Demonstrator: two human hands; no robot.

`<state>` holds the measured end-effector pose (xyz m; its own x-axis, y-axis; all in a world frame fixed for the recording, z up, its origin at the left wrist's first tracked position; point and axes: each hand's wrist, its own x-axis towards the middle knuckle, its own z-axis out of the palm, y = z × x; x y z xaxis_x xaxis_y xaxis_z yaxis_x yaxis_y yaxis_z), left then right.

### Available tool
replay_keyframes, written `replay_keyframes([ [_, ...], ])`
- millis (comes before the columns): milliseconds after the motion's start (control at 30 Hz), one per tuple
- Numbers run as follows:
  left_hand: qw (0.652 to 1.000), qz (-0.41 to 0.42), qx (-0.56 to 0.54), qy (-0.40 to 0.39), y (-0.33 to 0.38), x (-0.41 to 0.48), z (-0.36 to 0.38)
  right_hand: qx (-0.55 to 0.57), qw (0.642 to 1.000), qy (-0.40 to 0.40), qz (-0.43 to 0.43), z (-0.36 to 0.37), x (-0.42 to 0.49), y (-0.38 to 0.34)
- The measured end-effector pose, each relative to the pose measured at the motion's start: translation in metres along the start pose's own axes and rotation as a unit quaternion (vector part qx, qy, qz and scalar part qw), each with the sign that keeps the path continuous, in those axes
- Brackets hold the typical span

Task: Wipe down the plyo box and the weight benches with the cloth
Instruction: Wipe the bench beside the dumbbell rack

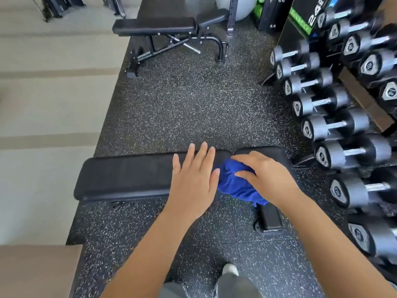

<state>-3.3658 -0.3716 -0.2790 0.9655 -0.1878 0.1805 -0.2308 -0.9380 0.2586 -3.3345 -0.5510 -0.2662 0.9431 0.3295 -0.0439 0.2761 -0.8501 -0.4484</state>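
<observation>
**Head view: wiping of the near weight bench (120, 179).** The right hand (268, 179) rests on top of the blue cloth (234, 187). Its fingers (245, 158) are curled down over the bunched fabric and clamped on it, pressing it to the pad close to the gap between the long pad and the short seat pad. The left hand (193, 183) lies just left of the cloth, its fingers (203, 155) straight, slightly apart and holding nothing. I cannot tell whether its palm bears on the pad or hovers above it. A corner of the cloth hangs over the pad's near edge, below the right fingers.

**Progress, as I judge it.** The task is at the bench stage, with the cloth on the middle of this bench. The long stretch of pad to the left of the left fingers shows no mark that tells wiped from unwiped.

The far weight bench (154, 26) stands well beyond both sets of fingertips, across the rubber floor (182, 104). The plyo box (300, 11) stands beyond and to the right of the right fingers, behind the dumbbell rack (322, 102). Neither is touched now, and nothing shows whether either has been wiped. I would count at least the rest of this pad as left to do.
</observation>
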Motion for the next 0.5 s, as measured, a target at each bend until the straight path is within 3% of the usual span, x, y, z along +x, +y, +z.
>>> replay_keyframes([
  [233,0.997,-0.057,0.055,0.002,0.001,-0.035,-0.005,-0.032,0.997,-0.052,-0.044,0.002,-0.016,-0.018],
  [500,0.984,-0.174,0.048,0.002,-0.066,-0.090,-0.032,-0.047,0.985,-0.103,-0.134,0.037,0.002,-0.094],
])
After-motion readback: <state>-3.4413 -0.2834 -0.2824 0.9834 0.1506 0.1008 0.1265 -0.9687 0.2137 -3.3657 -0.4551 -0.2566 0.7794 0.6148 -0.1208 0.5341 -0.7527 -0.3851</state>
